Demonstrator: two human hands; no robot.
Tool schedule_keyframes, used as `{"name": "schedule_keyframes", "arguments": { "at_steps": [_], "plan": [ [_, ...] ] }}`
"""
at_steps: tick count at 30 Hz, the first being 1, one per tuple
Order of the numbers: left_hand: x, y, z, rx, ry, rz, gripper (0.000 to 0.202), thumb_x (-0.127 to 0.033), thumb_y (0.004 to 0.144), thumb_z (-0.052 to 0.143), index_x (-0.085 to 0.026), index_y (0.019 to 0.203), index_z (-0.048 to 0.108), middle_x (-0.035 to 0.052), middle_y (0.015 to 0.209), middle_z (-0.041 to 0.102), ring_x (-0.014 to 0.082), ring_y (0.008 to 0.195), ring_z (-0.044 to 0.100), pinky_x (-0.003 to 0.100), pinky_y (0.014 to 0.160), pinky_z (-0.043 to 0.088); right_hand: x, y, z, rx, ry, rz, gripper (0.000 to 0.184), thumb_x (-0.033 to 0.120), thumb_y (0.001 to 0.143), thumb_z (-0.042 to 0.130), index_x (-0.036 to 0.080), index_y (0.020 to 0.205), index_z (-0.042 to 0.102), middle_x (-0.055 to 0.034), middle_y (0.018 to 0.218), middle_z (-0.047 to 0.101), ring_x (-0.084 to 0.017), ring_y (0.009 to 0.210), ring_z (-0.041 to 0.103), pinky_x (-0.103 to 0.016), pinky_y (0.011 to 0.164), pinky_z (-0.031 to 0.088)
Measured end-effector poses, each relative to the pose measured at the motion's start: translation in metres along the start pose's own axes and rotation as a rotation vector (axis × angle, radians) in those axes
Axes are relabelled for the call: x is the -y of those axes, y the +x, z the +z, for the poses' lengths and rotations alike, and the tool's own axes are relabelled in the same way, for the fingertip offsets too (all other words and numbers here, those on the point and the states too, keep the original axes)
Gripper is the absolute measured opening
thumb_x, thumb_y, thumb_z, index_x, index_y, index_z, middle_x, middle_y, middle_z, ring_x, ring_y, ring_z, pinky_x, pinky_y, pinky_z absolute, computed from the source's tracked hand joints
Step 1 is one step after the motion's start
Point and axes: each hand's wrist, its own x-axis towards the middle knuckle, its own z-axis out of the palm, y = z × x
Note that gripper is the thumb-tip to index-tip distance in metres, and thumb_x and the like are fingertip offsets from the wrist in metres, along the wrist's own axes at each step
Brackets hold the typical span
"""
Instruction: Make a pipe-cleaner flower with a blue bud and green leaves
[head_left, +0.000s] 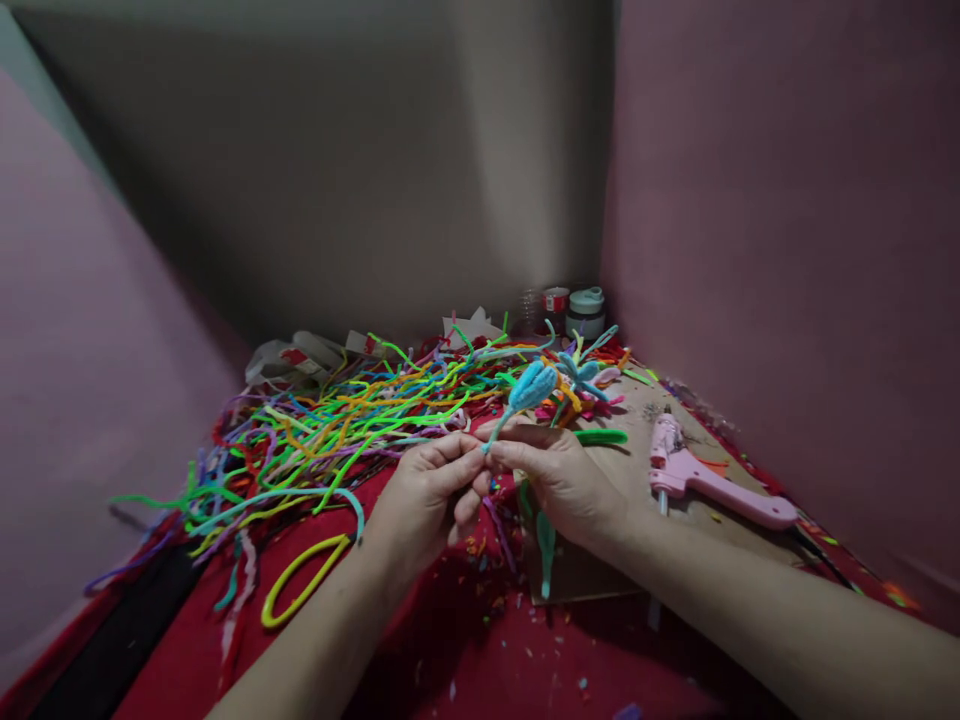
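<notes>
My left hand [424,497] and my right hand [559,475] meet at the middle of the view. Both pinch the thin stem of a light blue pipe-cleaner flower [529,388], whose fuzzy bud points up and to the right above my fingers. A second, teal pipe-cleaner piece [545,545] hangs down below my right hand. A big loose heap of coloured pipe cleaners [337,420] lies just left of and behind my hands on the red cloth [480,640].
A pink glue gun [709,480] lies on a brown cardboard sheet [645,400] to the right. Small jars [585,310] stand at the back corner. A yellow pipe-cleaner loop [300,585] lies front left. Walls close in on both sides. Cut scraps litter the cloth.
</notes>
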Motion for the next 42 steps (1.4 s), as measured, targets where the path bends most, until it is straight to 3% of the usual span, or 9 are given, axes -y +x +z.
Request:
{"name": "schedule_keyframes", "arguments": {
  "at_steps": [7, 10, 14, 18, 22, 27, 32, 38, 42],
  "plan": [
    [-0.001, 0.001, -0.005, 0.129, -0.072, -0.11, 0.016, -0.027, 0.077, 0.062, -0.014, 0.071, 0.055, -0.0076, 0.047, 0.044, -0.0004, 0.029, 0.019, 0.012, 0.027, 0.021, -0.004, 0.0, 0.0, -0.022, 0.018, -0.011, 0.003, 0.016, 0.067, 0.067, 0.018, 0.066, 0.068, 0.0018, 0.066, 0.062, -0.012, 0.069, 0.054, -0.026, 0.074, 0.041],
    [0.003, -0.001, 0.0, -0.013, 0.318, 0.108, 0.021, -0.032, 0.084, 0.052, -0.016, 0.071, 0.056, -0.0046, 0.047, 0.048, 0.0058, 0.033, 0.037, 0.017, 0.035, 0.034, -0.007, 0.001, -0.002, -0.085, 0.032, 0.023, 0.002, 0.017, 0.066, 0.069, 0.017, 0.064, 0.068, 0.0012, 0.067, 0.062, -0.012, 0.065, 0.053, -0.026, 0.069, 0.04],
    [0.015, -0.003, 0.003, -0.269, 1.005, 0.587, 0.011, -0.026, 0.083, 0.053, -0.019, 0.086, 0.062, 0.0049, 0.078, 0.064, 0.016, 0.069, 0.058, 0.025, 0.065, 0.045, -0.011, 0.0, -0.001, -0.193, 0.094, 0.079, 0.008, 0.019, 0.061, 0.075, 0.018, 0.066, 0.068, 0.0018, 0.067, 0.064, -0.012, 0.066, 0.053, -0.026, 0.067, 0.039],
    [0.022, -0.003, -0.002, -0.301, 1.367, 0.701, 0.017, -0.017, 0.083, 0.045, -0.019, 0.078, 0.061, 0.0061, 0.071, 0.06, 0.0173, 0.065, 0.055, 0.026, 0.063, 0.041, -0.009, -0.003, 0.003, -0.216, 0.058, 0.089, 0.008, 0.019, 0.059, 0.075, 0.018, 0.061, 0.067, 0.0032, 0.062, 0.061, -0.011, 0.063, 0.05, -0.027, 0.067, 0.038],
    [0.016, -0.001, -0.004, -0.273, 1.12, 0.659, 0.015, -0.016, 0.081, 0.048, -0.02, 0.077, 0.061, 0.0019, 0.066, 0.058, 0.0136, 0.059, 0.053, 0.023, 0.059, 0.041, -0.003, -0.004, 0.005, -0.164, -0.044, 0.062, 0.006, 0.022, 0.062, 0.073, 0.019, 0.061, 0.068, 0.0031, 0.062, 0.061, -0.012, 0.065, 0.051, -0.027, 0.071, 0.04],
    [0.005, -0.002, 0.003, -0.181, 0.447, 0.231, 0.016, -0.032, 0.078, 0.059, -0.017, 0.07, 0.058, -0.0044, 0.052, 0.05, 0.007, 0.035, 0.041, 0.018, 0.033, 0.032, 0.002, -0.003, 0.005, 0.01, -0.102, 0.03, 0.011, 0.029, 0.072, 0.065, 0.019, 0.07, 0.07, 0.0008, 0.069, 0.064, -0.013, 0.07, 0.055, -0.028, 0.073, 0.043],
    [-0.002, -0.003, 0.005, -0.086, 0.11, 0.03, 0.02, -0.032, 0.073, 0.065, -0.016, 0.068, 0.054, -0.0067, 0.049, 0.048, 0.0025, 0.03, 0.029, 0.014, 0.027, 0.028, 0.0, -0.002, 0.003, -0.038, -0.075, 0.024, 0.01, 0.027, 0.068, 0.068, 0.019, 0.072, 0.071, 0.0007, 0.07, 0.064, -0.013, 0.072, 0.056, -0.028, 0.074, 0.043],
    [-0.002, 0.002, -0.005, 0.103, -0.008, -0.09, 0.018, -0.031, 0.076, 0.062, -0.016, 0.069, 0.054, -0.0081, 0.048, 0.044, 0.0013, 0.029, 0.016, 0.014, 0.023, 0.022, -0.003, -0.003, 0.002, 0.004, 0.03, 0.039, 0.011, 0.021, 0.068, 0.068, 0.018, 0.078, 0.071, 0.0003, 0.073, 0.066, -0.013, 0.075, 0.057, -0.028, 0.078, 0.043],
    [0.002, 0.0, -0.002, -0.016, 0.371, 0.101, 0.022, -0.033, 0.081, 0.055, -0.017, 0.066, 0.055, -0.0046, 0.048, 0.048, 0.0058, 0.033, 0.034, 0.018, 0.034, 0.032, -0.003, -0.004, 0.004, -0.078, 0.114, 0.114, 0.009, 0.022, 0.063, 0.071, 0.017, 0.071, 0.069, 0.0011, 0.068, 0.064, -0.012, 0.066, 0.055, -0.026, 0.068, 0.043]
  ]
}}
